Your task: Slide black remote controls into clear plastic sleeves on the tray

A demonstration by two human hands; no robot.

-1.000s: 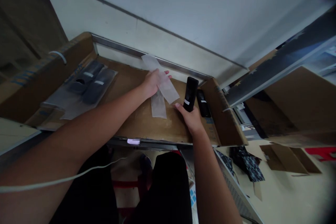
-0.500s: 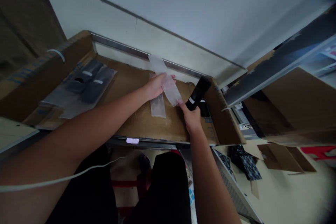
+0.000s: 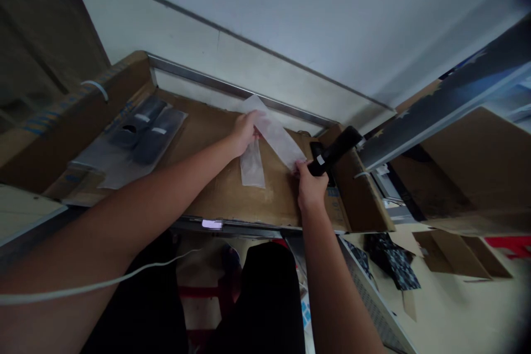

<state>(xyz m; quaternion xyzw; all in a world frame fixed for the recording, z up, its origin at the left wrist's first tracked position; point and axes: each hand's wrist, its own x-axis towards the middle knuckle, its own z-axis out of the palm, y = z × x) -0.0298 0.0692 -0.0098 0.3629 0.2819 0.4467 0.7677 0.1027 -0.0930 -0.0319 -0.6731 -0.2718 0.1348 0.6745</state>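
Observation:
A long, narrow translucent plastic bag (image 3: 280, 135) stretches between my two hands above the cardboard-lined tray. My left hand (image 3: 245, 131) grips its far end. With its fingers closed, my right hand (image 3: 312, 181) holds a black cylindrical object (image 3: 338, 149) with a small white label, tilted up to the right. The thumb and fingertips of that hand also touch the bag's near end. Below my left hand hangs or lies another plastic bag (image 3: 252, 166); where its top ends is hidden. Behind the held cylinder, a second black object (image 3: 317, 149) is partly covered.
Bagged dark cylinders (image 3: 149, 133) with white labels lie at the tray's left. Cardboard walls (image 3: 365, 193) edge the tray, and a white panel (image 3: 232, 58) rises behind it. A white cable (image 3: 136, 271) crosses in front. Cardboard boxes (image 3: 460, 251) stand at the right.
The black cylinder has tipped further right and lower in my right hand. The bag now runs more diagonally between my hands, its near end shifted right with that hand.

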